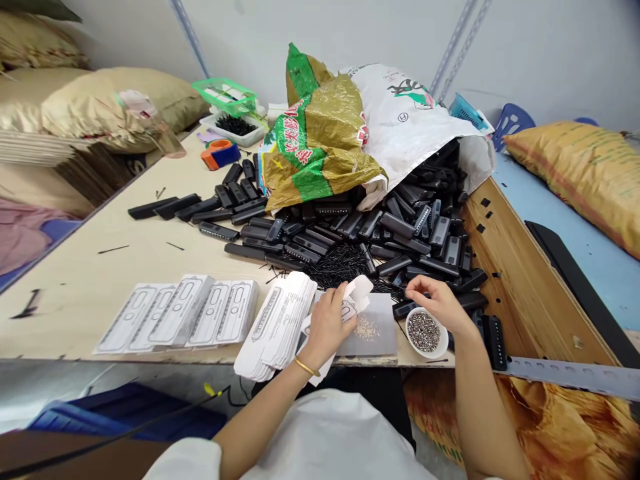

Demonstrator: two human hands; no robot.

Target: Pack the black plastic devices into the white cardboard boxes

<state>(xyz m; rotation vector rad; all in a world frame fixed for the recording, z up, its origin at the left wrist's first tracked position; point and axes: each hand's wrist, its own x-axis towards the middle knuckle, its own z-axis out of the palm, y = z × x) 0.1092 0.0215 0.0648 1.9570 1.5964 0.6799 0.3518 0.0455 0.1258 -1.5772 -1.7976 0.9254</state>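
My left hand (327,327) is closed around a small white printed carton (359,293), its end flap standing up. Under and beside it lies a stack of flattened printed cartons (280,320). My right hand (440,303) reaches over a white cup of small metal screws (425,331), thumb and fingertips pinched together at the edge of a heap of thin black pins (345,263). Whatever is between those fingertips is too small to make out. Between my hands, tiny pale bits (367,328) are scattered on a grey sheet (383,340).
Filled cartons (183,310) stand in a row at left. Behind the pins, many black plastic cases (310,240) spill from a white sack (400,127), beside a gold-green bag (325,133). An orange-blue tape dispenser (220,155) and a wooden side board (515,273) flank them.
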